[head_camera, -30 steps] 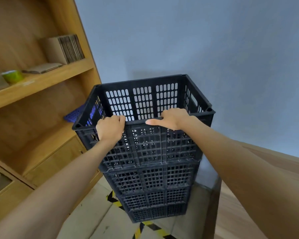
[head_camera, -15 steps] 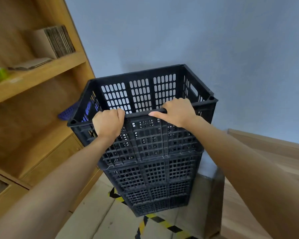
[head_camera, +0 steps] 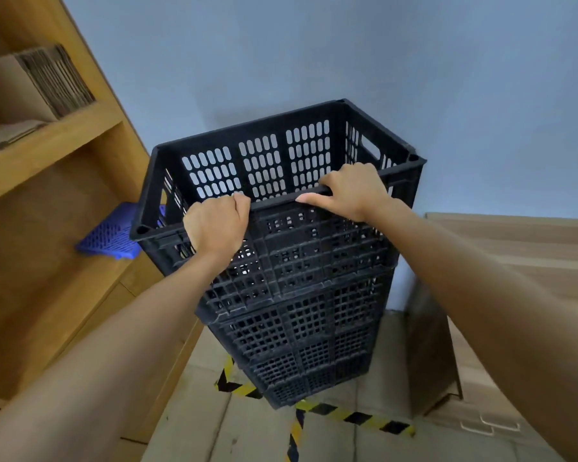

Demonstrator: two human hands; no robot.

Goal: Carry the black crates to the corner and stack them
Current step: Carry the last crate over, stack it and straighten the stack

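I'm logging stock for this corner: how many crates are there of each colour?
Black crates: 4, nested in one stack, as far as the tiers show
Blue crate: 1, on the shelf behind the stack
Total: 5

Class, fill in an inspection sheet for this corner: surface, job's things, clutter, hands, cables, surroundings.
Surface: floor with yellow-black tape.
Job's things: black crates stacked by the wall; top crate sits on them.
Clutter: blue basket on a shelf; cardboard above.
Hands: left hand and right hand grip the top crate's near rim.
Cables: nothing seen.
Surroundings: wooden shelving left, wall behind, box right.
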